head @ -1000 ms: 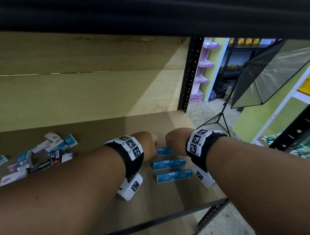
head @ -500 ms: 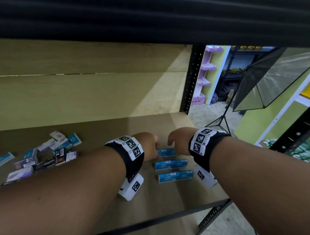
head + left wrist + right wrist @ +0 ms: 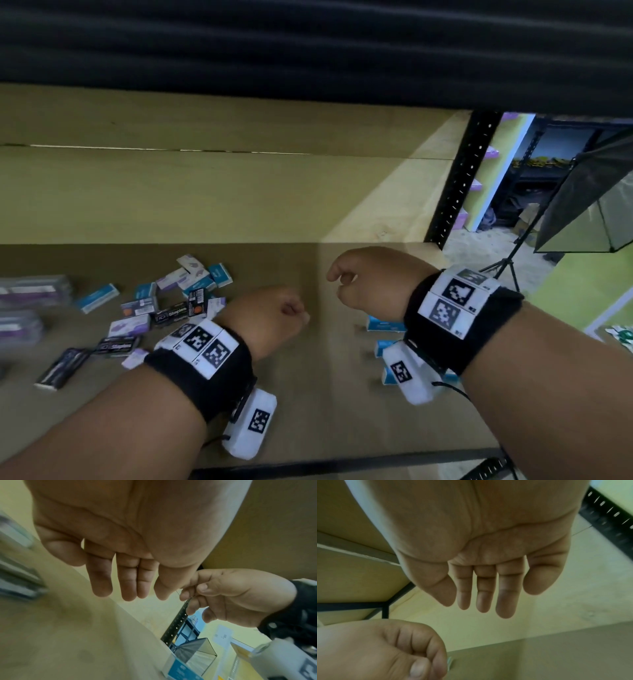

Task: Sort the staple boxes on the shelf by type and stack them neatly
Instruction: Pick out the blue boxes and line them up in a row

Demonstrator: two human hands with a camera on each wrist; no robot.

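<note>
Left hand (image 3: 270,318) loose above the shelf board (image 3: 325,394), fingers hanging slack with nothing in them (clear enough from the left wrist view). Right hand (image 3: 373,277) near it, a bit further back, same deal: fingers relaxed, slightly apart, empty. Can't see either set of fingers from the head view, just the backs of the hands.

Messy pile of staple boxes (image 3: 164,308) on the board off to the left: blue, purple-and-white and black ones at all angles, some overlapping. Can make out "Staples" on a black box (image 3: 171,313), rest too blurry to read. Three blue boxes (image 3: 382,323) in a row under the right wrist, mostly hidden behind the wristband (image 3: 459,322) and wrist camera (image 3: 407,377), only the left ends poking out. Blurred clear cases (image 3: 30,291) at the far left, cut off by the edge, no telling what's inside. Studio light (image 3: 589,205) on a stand past the shelf's right end.
</note>
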